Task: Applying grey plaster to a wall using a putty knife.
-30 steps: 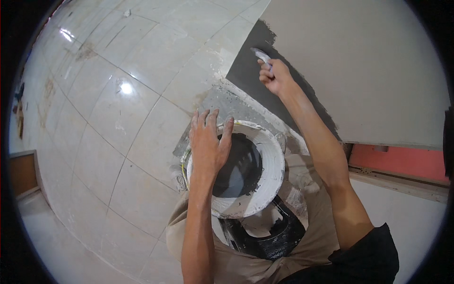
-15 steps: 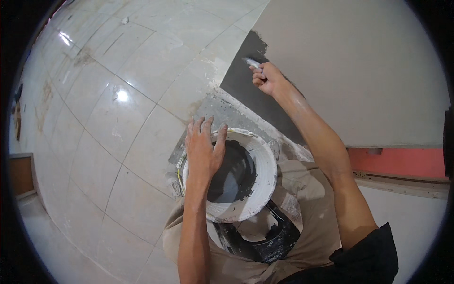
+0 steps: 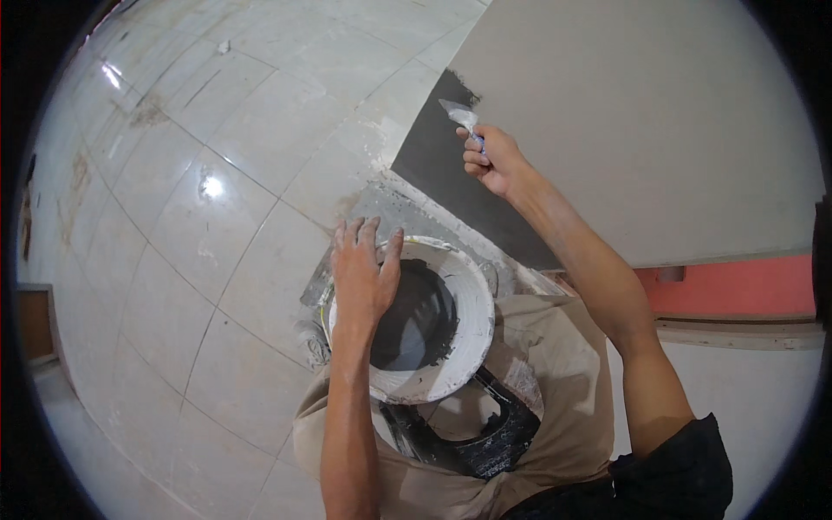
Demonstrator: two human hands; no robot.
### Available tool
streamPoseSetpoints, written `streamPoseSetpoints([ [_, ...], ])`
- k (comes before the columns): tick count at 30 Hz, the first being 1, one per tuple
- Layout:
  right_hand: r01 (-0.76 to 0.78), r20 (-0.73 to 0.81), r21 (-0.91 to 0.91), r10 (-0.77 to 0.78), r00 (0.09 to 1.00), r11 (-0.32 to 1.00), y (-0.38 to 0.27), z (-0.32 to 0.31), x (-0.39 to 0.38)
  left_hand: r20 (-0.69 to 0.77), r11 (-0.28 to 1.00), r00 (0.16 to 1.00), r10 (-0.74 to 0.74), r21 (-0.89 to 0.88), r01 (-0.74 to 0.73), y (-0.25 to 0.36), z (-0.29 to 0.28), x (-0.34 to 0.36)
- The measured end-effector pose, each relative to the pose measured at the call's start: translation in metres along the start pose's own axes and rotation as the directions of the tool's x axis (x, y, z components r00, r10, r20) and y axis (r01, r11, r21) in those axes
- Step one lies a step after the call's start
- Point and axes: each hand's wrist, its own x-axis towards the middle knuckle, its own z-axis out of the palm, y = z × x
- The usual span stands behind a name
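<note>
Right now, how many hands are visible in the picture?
2. The left hand rests on the rim of the white bucket. The right hand holds a putty knife against the grey patch on the wall.

Left hand (image 3: pixel 362 279) on bucket (image 3: pixel 459 347), right hand (image 3: pixel 492 161) gripping scraper (image 3: pixel 458 114)

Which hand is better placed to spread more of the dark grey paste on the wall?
Probably the right hand: it grips the putty knife at the grey patch, while the left hand rests on the white bucket.
</note>
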Motion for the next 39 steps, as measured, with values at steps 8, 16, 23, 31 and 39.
streamPoseSetpoints([
  [8,0.202,-0.027,-0.167,-0.209,0.977,0.965,0.007,-0.001,0.022,-0.009,1.0,1.0,0.003,0.0,-0.003,-0.001,0.001,0.002],
  [16,0.112,0.014,-0.188,-0.111,0.994,0.976,0.055,-0.018,0.014,0.02,1.0,1.0,0.001,0.021,-0.002,-0.002,0.005,0.003],
  [23,0.264,-0.025,-0.178,-0.273,0.962,0.948,0.034,-0.01,0.036,0.03,1.0,1.0,-0.005,0.03,0.004,0.0,0.008,0.004],
  [31,0.27,-0.144,-0.182,-0.298,0.944,0.945,0.045,-0.01,0.031,0.015,0.999,0.999,0.037,0.018,-0.037,-0.001,0.013,0.004],
  [39,0.344,-0.093,-0.15,-0.36,0.928,0.927,0.033,-0.004,0.028,0.004,0.999,0.999,0.033,0.001,-0.033,0.0,0.012,0.007],
])
